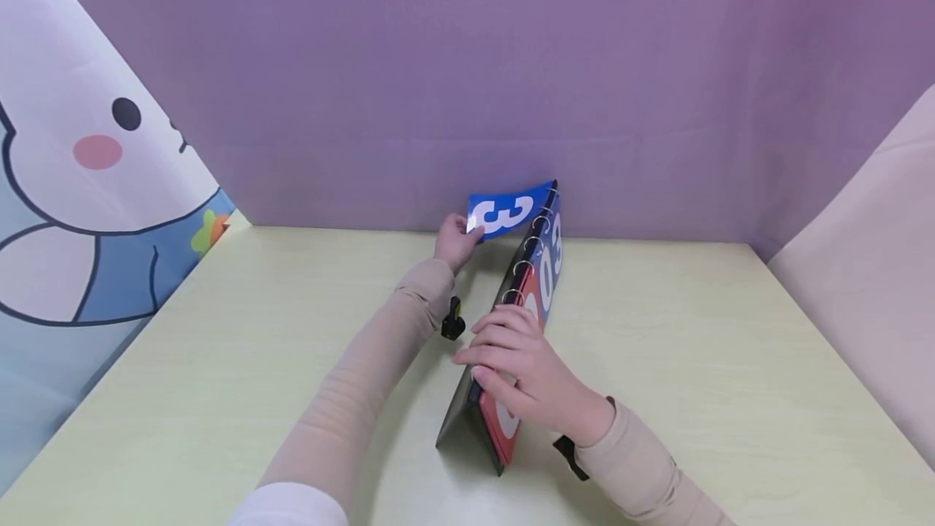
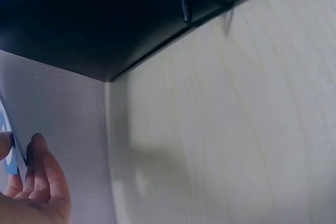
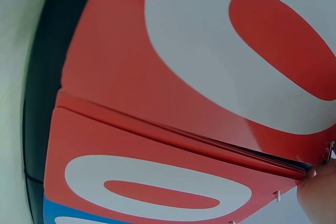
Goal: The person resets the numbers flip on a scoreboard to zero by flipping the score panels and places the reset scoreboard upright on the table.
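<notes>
A flip scoreboard with a black tent-shaped stand (image 1: 467,420) stands on the table, its ridge lined with metal rings. My left hand (image 1: 457,243) pinches the free end of a blue card (image 1: 504,211) with a white 3, which is turned out to the left of the far rings. In the left wrist view, thumb and fingers (image 2: 47,179) meet on that card at the left edge. My right hand (image 1: 529,368) rests over the near part of the ridge, fingers draped across it. Red cards with white 0s (image 3: 157,190) hang below it in the right wrist view.
The pale wood table (image 1: 672,380) meets a purple backdrop (image 1: 467,79) just behind the scoreboard's far end. On the left is a cloth (image 1: 51,104) with a cartoon figure. Small black devices (image 1: 453,319) sit at both wrists.
</notes>
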The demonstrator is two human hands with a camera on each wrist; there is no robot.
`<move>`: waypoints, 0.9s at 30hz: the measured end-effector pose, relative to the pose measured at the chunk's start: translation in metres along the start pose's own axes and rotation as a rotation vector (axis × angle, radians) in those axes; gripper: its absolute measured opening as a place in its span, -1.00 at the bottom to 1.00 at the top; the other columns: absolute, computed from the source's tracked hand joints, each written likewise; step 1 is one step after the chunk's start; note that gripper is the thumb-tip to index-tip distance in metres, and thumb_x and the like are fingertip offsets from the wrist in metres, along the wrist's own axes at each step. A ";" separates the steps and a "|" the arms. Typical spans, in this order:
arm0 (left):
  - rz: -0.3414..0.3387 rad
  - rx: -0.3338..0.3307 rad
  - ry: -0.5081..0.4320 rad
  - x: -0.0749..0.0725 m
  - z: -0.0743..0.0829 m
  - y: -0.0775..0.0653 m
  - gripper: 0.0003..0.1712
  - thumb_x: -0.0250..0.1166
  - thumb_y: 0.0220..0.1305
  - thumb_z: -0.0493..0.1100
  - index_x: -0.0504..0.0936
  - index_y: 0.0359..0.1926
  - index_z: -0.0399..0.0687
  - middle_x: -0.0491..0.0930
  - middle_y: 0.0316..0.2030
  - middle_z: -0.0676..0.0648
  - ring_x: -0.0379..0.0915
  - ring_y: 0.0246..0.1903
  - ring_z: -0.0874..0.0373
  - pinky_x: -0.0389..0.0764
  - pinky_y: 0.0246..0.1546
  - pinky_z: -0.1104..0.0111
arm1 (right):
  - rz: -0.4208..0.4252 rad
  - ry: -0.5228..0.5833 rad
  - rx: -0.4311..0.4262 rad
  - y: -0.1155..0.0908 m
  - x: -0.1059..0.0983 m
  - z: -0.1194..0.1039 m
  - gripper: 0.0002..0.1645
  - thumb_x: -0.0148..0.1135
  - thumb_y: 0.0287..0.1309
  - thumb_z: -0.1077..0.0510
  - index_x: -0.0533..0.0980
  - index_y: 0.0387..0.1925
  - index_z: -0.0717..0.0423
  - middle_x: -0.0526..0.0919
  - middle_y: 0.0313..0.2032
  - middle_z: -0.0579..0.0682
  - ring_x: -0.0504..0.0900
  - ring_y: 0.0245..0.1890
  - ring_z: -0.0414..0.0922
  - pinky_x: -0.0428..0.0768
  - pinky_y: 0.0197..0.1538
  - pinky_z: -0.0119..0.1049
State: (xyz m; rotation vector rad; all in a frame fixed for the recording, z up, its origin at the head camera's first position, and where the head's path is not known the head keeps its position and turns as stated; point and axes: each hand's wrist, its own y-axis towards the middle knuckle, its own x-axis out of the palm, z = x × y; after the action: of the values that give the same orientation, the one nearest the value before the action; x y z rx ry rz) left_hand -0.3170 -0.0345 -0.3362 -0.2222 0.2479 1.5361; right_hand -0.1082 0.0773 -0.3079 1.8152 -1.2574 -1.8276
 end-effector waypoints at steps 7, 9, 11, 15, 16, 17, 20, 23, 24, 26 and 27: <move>-0.004 -0.028 0.032 0.001 -0.001 0.000 -0.65 0.20 0.30 -0.15 0.38 -0.05 -0.32 0.47 0.01 -0.29 0.43 -0.05 -0.06 0.49 -0.04 0.20 | 0.000 0.000 0.000 0.000 0.000 0.000 -0.45 -0.27 0.46 -0.06 0.65 -0.31 0.01 0.68 -0.31 -0.17 0.47 -0.09 -0.13 0.28 0.18 -0.07; -0.008 -0.043 0.025 0.002 -0.001 0.001 -0.64 0.20 0.30 -0.15 0.39 -0.04 -0.34 0.49 -0.01 -0.29 0.45 -0.13 -0.03 0.50 -0.11 0.24 | -0.001 0.001 0.000 0.000 0.000 0.000 -0.45 -0.27 0.46 -0.06 0.65 -0.31 0.00 0.68 -0.30 -0.16 0.47 -0.09 -0.13 0.27 0.19 -0.07; 0.003 -0.023 0.022 0.007 -0.019 0.019 -0.53 0.26 0.25 0.02 0.43 -0.06 -0.28 0.53 -0.08 -0.22 0.44 -0.22 0.05 0.51 -0.19 0.28 | -0.004 0.005 0.001 0.000 0.000 0.000 -0.46 -0.26 0.46 -0.05 0.65 -0.30 0.00 0.68 -0.31 -0.17 0.47 -0.08 -0.13 0.27 0.19 -0.07; 0.047 0.016 0.029 0.010 -0.044 0.047 -0.47 0.34 0.11 0.15 0.49 -0.13 -0.17 0.55 -0.18 -0.10 0.44 -0.26 0.13 0.51 -0.24 0.34 | -0.004 0.012 0.001 0.000 0.001 0.000 -0.48 -0.24 0.45 -0.04 0.65 -0.30 0.01 0.68 -0.31 -0.17 0.47 -0.08 -0.13 0.27 0.20 -0.06; 0.048 0.018 0.031 0.010 -0.047 0.054 -0.46 0.34 0.10 0.17 0.49 -0.12 -0.16 0.55 -0.16 -0.09 0.46 -0.20 0.11 0.52 -0.18 0.32 | -0.002 0.012 -0.001 0.000 0.001 0.000 -0.48 -0.24 0.45 -0.04 0.65 -0.30 0.01 0.68 -0.31 -0.17 0.47 -0.08 -0.14 0.27 0.19 -0.06; 0.054 0.030 0.028 0.010 -0.052 0.060 -0.44 0.35 0.07 0.20 0.49 -0.13 -0.15 0.55 -0.17 -0.07 0.47 -0.19 0.11 0.52 -0.17 0.33 | -0.001 0.011 -0.003 0.000 0.001 0.000 -0.48 -0.24 0.45 -0.04 0.65 -0.30 0.01 0.68 -0.31 -0.16 0.46 -0.08 -0.14 0.27 0.19 -0.06; 0.043 0.014 -0.031 0.000 -0.031 0.046 -0.53 0.32 0.16 0.03 0.48 -0.05 -0.22 0.54 -0.09 -0.14 0.47 -0.09 0.06 0.51 -0.04 0.29 | 0.004 0.007 -0.010 0.000 0.001 0.000 -0.48 -0.24 0.45 -0.04 0.65 -0.30 0.01 0.68 -0.30 -0.15 0.46 -0.08 -0.14 0.27 0.18 -0.07; 0.054 0.026 -0.110 -0.009 -0.010 0.031 -0.59 0.26 0.23 -0.09 0.46 -0.02 -0.28 0.54 -0.04 -0.19 0.48 -0.04 0.04 0.51 0.02 0.29 | 0.007 0.007 -0.012 0.000 0.000 0.000 -0.47 -0.25 0.45 -0.05 0.65 -0.30 0.01 0.68 -0.29 -0.14 0.46 -0.08 -0.14 0.27 0.18 -0.07; 0.061 0.035 -0.147 -0.012 -0.002 0.025 -0.62 0.24 0.24 -0.14 0.45 -0.02 -0.31 0.54 -0.03 -0.21 0.49 -0.03 0.02 0.52 0.02 0.28 | 0.008 0.005 -0.011 0.001 0.000 0.000 -0.46 -0.26 0.46 -0.05 0.65 -0.31 0.02 0.68 -0.29 -0.13 0.46 -0.08 -0.13 0.27 0.17 -0.07; 0.082 0.062 -0.217 -0.017 0.010 0.018 -0.66 0.19 0.27 -0.21 0.44 -0.01 -0.34 0.55 -0.04 -0.26 0.52 -0.06 -0.01 0.55 -0.02 0.28 | 0.009 0.002 -0.008 0.001 0.000 0.000 -0.45 -0.26 0.46 -0.06 0.65 -0.32 0.02 0.68 -0.29 -0.13 0.46 -0.08 -0.13 0.27 0.17 -0.07; 0.078 0.044 -0.232 -0.021 0.022 0.009 -0.65 0.14 0.29 -0.27 0.41 0.04 -0.39 0.52 0.02 -0.32 0.50 -0.02 -0.06 0.53 0.05 0.23 | 0.008 0.001 -0.006 0.001 0.000 0.000 -0.45 -0.27 0.46 -0.06 0.65 -0.32 0.02 0.68 -0.29 -0.13 0.46 -0.08 -0.13 0.27 0.17 -0.08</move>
State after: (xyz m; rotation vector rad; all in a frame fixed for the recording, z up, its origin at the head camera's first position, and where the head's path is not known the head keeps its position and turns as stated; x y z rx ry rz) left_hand -0.3260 -0.0482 -0.3089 0.0013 0.1075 1.6164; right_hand -0.1084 0.0763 -0.3073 1.8048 -1.2554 -1.8246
